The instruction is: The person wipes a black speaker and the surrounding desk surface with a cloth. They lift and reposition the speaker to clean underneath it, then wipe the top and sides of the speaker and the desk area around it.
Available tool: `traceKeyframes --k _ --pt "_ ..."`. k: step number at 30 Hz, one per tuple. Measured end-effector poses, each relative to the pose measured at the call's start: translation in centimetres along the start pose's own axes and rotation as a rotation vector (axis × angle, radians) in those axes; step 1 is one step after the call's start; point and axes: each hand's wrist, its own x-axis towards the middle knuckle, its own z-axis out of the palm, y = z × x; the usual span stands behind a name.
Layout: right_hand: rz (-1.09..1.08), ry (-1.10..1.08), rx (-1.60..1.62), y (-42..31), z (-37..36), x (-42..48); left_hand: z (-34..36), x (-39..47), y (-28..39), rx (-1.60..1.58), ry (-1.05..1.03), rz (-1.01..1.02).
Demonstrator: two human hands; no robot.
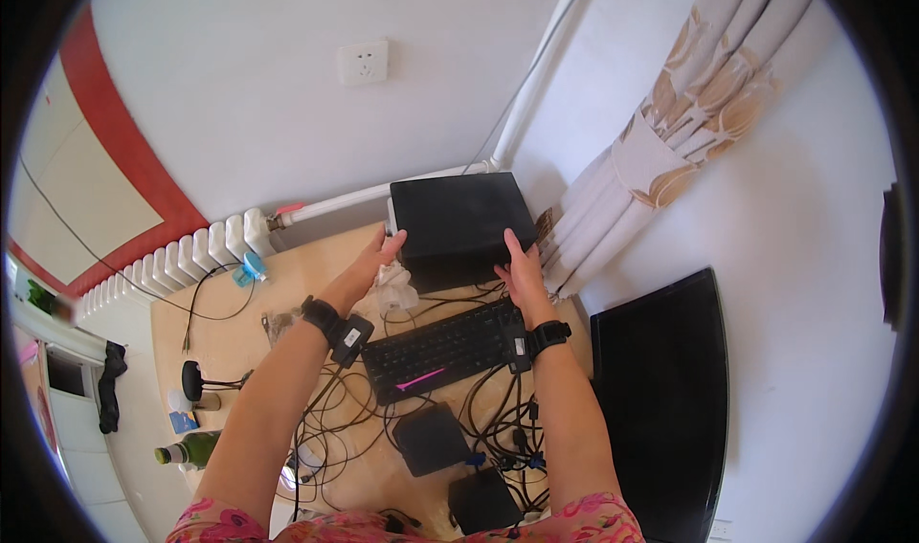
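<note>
A black box-shaped case (pixel 459 220) sits at the back of the wooden table, with my hands at its two sides. My left hand (pixel 370 263) touches its left side, thumb raised, beside a crumpled translucent plastic bag (pixel 396 290). On the right, my right hand (pixel 522 270) holds the case's front right corner, the thumb on top and fingers partly hidden. In front of the case lies a black keyboard (pixel 438 346) with a pink strip on it. Each wrist wears a black strap with a small module.
Tangled black cables (pixel 495 414) and two dark flat squarish objects (pixel 431 439) lie nearer me. A black monitor (pixel 660 399) stands at the right. Left are a green bottle (pixel 194 450), a blue-capped item (pixel 250 269) and a white radiator (pixel 215 245). A curtain (pixel 646 163) hangs behind.
</note>
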Motion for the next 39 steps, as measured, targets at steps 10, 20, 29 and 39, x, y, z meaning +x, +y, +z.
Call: traceKeyframes --k 10,20,29,39 --pt "-0.033 -0.011 -0.031 -0.7 -1.1 2.3 2.9 -0.1 0.5 -0.115 0.062 -0.002" --pt "-0.013 0.045 -0.153 -0.7 -1.3 0.3 2.1 -3.3 0.1 0.032 0.117 -0.107" --pt "-0.036 -0.092 -0.338 -3.6 -1.5 -7.4 -3.1 -14.3 -7.0 0.003 0.136 -0.321" --pt "-0.260 -0.334 -0.472 -8.8 3.6 -26.4 -9.3 -23.6 -10.2 -0.039 0.147 -0.402"
